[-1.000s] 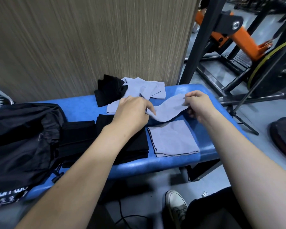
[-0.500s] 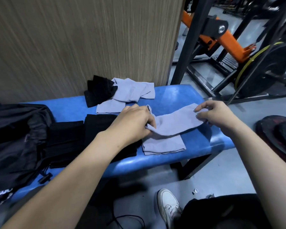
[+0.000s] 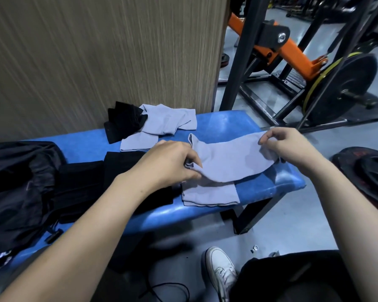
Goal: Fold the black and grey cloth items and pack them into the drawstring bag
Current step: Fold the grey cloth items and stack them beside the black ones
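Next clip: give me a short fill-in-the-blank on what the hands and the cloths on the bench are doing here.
1. Both hands, left hand and right hand, hold a ____ cloth stretched between them.
2. That cloth hangs just above a folded cloth of the ____ colour.
3. Everything lies on a ____ padded bench.
4. The black bag sits at the bench's ____ end.

Missing words: grey; same; blue; left
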`<state>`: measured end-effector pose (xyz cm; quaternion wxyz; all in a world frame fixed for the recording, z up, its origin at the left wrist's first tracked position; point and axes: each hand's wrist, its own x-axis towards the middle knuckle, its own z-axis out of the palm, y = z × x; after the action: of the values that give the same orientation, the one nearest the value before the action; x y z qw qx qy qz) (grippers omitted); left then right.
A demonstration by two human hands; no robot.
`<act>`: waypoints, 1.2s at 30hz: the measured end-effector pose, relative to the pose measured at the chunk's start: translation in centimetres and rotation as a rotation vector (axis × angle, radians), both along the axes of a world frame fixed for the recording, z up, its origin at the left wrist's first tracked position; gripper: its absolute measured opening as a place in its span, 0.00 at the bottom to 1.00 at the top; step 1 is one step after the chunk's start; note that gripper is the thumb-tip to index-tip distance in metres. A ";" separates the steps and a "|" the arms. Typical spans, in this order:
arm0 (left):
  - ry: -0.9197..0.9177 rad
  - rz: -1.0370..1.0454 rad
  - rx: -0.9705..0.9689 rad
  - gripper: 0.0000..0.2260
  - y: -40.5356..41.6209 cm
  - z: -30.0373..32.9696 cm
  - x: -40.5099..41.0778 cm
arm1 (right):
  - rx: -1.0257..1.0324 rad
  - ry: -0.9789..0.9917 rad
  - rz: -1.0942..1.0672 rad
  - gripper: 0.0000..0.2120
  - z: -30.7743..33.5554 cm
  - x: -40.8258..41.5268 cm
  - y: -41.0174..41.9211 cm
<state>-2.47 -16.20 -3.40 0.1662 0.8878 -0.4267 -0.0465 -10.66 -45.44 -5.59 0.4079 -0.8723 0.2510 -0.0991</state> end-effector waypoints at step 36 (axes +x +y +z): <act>-0.206 0.132 0.018 0.09 -0.5 -2.5 0.2 | -0.290 -0.297 0.158 0.07 0.3 1.7 4.2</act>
<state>-2.27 -16.71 -5.86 0.1164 0.9155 -0.3815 0.0523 -8.94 -41.28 -5.25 0.3170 -0.9146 0.1020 -0.2293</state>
